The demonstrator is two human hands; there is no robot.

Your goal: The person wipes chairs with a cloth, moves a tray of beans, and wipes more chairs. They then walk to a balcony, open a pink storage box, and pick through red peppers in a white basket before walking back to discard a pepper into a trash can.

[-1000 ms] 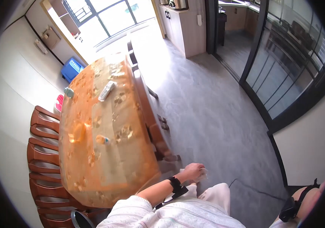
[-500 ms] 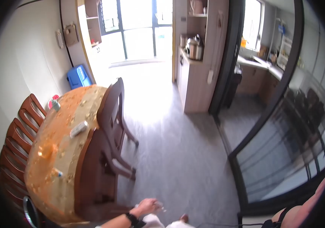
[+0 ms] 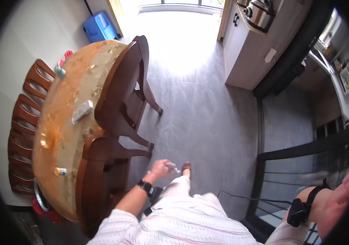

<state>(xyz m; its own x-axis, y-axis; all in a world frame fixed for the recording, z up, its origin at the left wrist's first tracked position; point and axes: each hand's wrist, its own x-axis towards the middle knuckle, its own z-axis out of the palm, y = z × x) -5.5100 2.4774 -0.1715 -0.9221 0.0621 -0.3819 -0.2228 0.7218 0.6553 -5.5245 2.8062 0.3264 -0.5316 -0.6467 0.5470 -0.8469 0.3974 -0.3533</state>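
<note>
My left hand, with a dark watch on its wrist, hangs in front of my body above the grey floor. Its fingers are closed on a small crumpled whitish thing that sticks out past the fingertips. My right hand is raised at the right edge of the view, near the glass sliding door. A black device is strapped at its wrist, with a cable running toward my body. The dark rim of the picture hides its fingertips.
Left of me stands an oval table with wooden chairs around it. A clear packet and a small jar lie on it. Ahead are a blue bin and a cabinet bearing an electric cooker.
The view has tipped downward, bringing my shirt, legs and a brown shoe into sight. Table and chairs sit nearer in view. The left hand keeps its whitish thing; the right arm shows more.
</note>
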